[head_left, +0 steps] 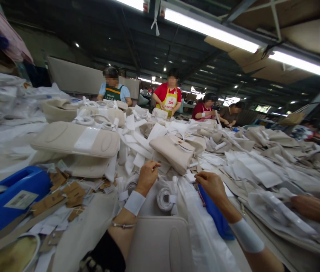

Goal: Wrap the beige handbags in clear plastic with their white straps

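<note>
My left hand, with a white band on the wrist, hovers over the work surface just left of a beige handbag. Its fingers are drawn together; whatever they may hold is too small to make out. Fingers pinched, my right hand is by a small white piece, and I cannot tell whether it grips it. Below and between the hands are a wrapped white roll and a flat beige bag body. A blue object lies under my right forearm.
At left are a blue tape dispenser, brown tags and a round tub. A larger beige bag lies behind them. Another person's hand reaches in from the right. Several co-workers are across the heaped table.
</note>
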A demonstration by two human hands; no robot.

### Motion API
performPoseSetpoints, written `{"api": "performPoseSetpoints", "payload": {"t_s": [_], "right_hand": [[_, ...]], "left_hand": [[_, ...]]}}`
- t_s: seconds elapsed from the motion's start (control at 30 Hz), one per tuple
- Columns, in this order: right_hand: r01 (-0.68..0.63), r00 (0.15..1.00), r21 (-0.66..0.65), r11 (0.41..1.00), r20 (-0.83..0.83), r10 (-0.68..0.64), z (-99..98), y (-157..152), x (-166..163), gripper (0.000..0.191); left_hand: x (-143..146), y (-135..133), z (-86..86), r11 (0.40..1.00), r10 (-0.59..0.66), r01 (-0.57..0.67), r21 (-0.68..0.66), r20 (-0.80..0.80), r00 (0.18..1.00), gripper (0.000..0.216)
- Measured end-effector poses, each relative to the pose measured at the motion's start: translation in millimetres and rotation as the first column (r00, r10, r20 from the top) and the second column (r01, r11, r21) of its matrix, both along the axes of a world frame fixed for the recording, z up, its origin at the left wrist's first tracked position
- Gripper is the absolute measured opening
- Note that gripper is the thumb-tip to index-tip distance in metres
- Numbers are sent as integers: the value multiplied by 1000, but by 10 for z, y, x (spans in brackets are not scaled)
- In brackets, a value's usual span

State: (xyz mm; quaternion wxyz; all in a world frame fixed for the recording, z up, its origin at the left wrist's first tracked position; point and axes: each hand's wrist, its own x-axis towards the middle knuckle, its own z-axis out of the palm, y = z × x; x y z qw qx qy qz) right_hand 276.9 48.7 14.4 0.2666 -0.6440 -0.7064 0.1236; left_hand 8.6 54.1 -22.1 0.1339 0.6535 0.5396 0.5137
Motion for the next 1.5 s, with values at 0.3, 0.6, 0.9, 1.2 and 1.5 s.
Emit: {"api": "performPoseSetpoints", "payload": {"t_s": [0.3,0.6,0.9,1.2,1.5], "right_hand": [[116,953,-107,988,292,-80,-431,-340,-209,31],[255,859,-75,964,476,-190,-351,-33,-676,23],[260,910,-118,958,361,-202,-8,-97,-369,16],[-309,928,-231,922,-287,239,694,-553,-769,19],[-387,629,-305,870,-777,7,906,-1324,-6,35]], "left_hand": [[34,-61,104,994,-34,21,111,115,993,31],[9,-96,135,991,-86,61,120,215,973,28],[50,-211,244,890,-440,450,71,395,806,22],[100,-388,404,525,-730,838,146,583,356,59],[8,-388,385,456,-626,890,22,719,303,40]]}}
